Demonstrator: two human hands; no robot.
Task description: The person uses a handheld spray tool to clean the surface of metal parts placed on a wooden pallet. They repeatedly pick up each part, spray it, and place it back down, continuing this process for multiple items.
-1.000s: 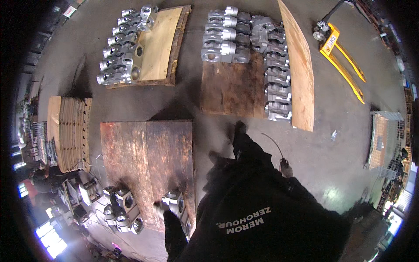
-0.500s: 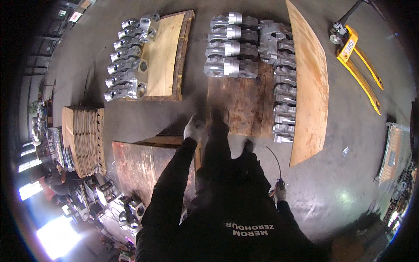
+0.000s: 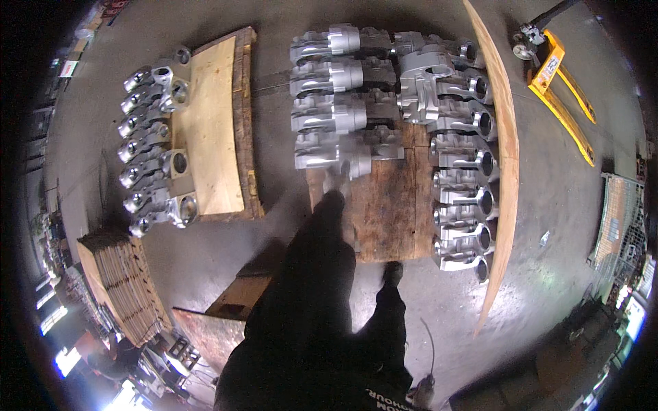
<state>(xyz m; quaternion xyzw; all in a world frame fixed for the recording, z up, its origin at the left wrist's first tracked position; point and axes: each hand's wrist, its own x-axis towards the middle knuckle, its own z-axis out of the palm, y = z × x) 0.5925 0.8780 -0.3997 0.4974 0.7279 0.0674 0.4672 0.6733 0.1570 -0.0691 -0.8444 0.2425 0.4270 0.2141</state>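
My left hand [image 3: 335, 183], in a pale glove, reaches forward to the near edge of the closest silvery metal casting [image 3: 319, 152] in the left row on the wooden pallet. Blur hides its fingers, so whether they grip the casting is unclear. More castings [image 3: 329, 113] with round collars lie behind this one. Low in the picture, my right hand [image 3: 423, 392] is closed around the handle of a tool with a long, thin, curved rod [image 3: 432, 340]. The rod points forward over the floor, apart from the castings.
Further castings with round bores [image 3: 462, 185] line the pallet's right side, beside an upright wooden board [image 3: 508, 157]. A second pallet [image 3: 216, 130] with castings stands left. A yellow pallet jack [image 3: 558, 89] is far right; stacked brown sheets [image 3: 123, 281] are at left. My foot [image 3: 393, 272] is by the pallet's near edge.
I have leaned forward, and the castings appear larger. My left hand has moved from left of the pallet to the closest casting. My right hand with the tool now sits lower in view.
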